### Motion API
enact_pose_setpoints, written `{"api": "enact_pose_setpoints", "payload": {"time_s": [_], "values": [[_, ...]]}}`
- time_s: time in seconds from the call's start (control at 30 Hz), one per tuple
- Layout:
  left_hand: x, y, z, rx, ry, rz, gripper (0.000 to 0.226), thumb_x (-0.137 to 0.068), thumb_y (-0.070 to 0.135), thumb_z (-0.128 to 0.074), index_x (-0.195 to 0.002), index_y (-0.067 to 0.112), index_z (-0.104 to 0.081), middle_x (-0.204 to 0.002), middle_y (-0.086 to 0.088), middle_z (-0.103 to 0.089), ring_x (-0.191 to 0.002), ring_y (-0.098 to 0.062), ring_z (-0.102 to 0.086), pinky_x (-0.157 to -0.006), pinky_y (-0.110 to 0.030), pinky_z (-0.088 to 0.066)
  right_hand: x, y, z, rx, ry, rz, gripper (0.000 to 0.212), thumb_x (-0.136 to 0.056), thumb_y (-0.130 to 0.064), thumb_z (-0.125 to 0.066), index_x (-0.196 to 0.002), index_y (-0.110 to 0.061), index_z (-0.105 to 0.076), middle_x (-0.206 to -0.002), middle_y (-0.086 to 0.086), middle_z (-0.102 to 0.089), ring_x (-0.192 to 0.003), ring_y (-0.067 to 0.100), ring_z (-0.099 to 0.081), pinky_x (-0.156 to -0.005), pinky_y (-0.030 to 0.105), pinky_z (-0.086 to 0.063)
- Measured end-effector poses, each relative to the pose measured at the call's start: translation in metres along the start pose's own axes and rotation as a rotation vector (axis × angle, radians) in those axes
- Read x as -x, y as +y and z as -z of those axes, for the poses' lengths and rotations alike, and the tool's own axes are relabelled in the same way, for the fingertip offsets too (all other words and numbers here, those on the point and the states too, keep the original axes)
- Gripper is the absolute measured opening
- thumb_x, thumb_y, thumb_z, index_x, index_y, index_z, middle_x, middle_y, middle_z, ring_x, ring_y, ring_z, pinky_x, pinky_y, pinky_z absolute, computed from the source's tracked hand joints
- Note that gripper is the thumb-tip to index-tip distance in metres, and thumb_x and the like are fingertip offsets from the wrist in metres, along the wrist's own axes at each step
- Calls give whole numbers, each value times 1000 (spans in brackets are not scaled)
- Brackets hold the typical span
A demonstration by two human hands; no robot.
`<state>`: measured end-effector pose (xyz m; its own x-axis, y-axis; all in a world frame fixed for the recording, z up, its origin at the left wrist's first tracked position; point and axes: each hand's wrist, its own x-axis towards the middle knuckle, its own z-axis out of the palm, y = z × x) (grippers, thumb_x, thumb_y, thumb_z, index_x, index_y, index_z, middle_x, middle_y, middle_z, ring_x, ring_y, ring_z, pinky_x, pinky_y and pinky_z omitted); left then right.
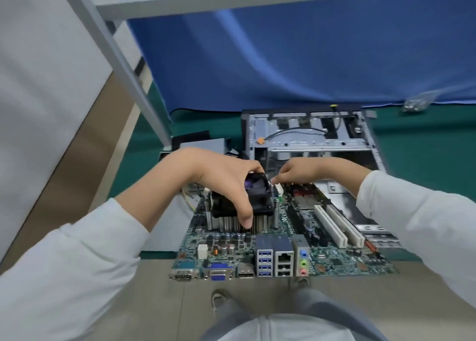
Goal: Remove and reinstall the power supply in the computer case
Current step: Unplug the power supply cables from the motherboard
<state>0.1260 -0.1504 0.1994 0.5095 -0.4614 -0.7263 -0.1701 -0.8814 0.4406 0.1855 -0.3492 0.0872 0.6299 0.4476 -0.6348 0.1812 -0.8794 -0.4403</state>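
Your left hand (221, 183) fingers clamp the cooler fan (242, 199), right hand (301, 172) fingers pinch something unclear on the motherboard (334, 261), with the far case (309, 134) gutted, so reinstalling looks undone.

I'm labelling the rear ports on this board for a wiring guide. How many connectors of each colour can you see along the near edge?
Blue USB ports: 4
Blue VGA connector: 1
Blue audio jack: 1
Green audio jack: 1
Pink audio jack: 1
Total: 8
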Motion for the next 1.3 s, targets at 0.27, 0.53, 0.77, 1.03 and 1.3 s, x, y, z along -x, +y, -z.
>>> {"api": "enact_pose_setpoints", "payload": {"time_s": [0.27,0.53,0.77,1.03,1.3], "values": [[-106,88,-11,7,-70,-32,101,-62,45,-84,-142,29,-24,-123,14,-36,-114,-11,-41,-92,-24,-37,25,131,2,83,-56,-55,50,-98,-48,-42,-127,-9,-54,-127,6,-55,-99,18,-49,-86,27,-35],[-157,97,-22,26,-125,53,106,-61,46,-84,-145,27,-21,-143,6,-32,-122,-13,-37,-99,-27,-35,27,163,-4,7,-35,30,35,-98,-33,-46,-127,-15,-55,-132,4,-54,-107,16,-51,-92,27,-38],[-184,85,-30,120,-199,64,116,-55,43,-85,-148,35,-16,-149,12,-27,-135,-9,-29,-111,-29,-27,69,138,-2,-576,-137,155,88,-69,-80,-51,-140,-31,-38,-138,-13,-44,-122,10,-50,-103,31,-38],[-188,64,-35,246,-150,81,93,-60,44,-84,-123,36,-16,-121,5,-47,-105,-5,-53,-86,-20,-45,57,131,-24,-465,-150,98,105,-63,-46,-85,-142,-19,-22,-121,-13,-52,-109,3,-52,-88,14,-41],[-153,36,-73,341,212,82,91,-52,80,-64,-130,41,-35,-104,31,-53,-91,12,-55,-71,-12,-42,52,130,-24,-395,-36,112,87,-50,-52,-88,-118,-29,-38,-103,-17,-59,-89,-2,-59,-72,14,-45]]}}
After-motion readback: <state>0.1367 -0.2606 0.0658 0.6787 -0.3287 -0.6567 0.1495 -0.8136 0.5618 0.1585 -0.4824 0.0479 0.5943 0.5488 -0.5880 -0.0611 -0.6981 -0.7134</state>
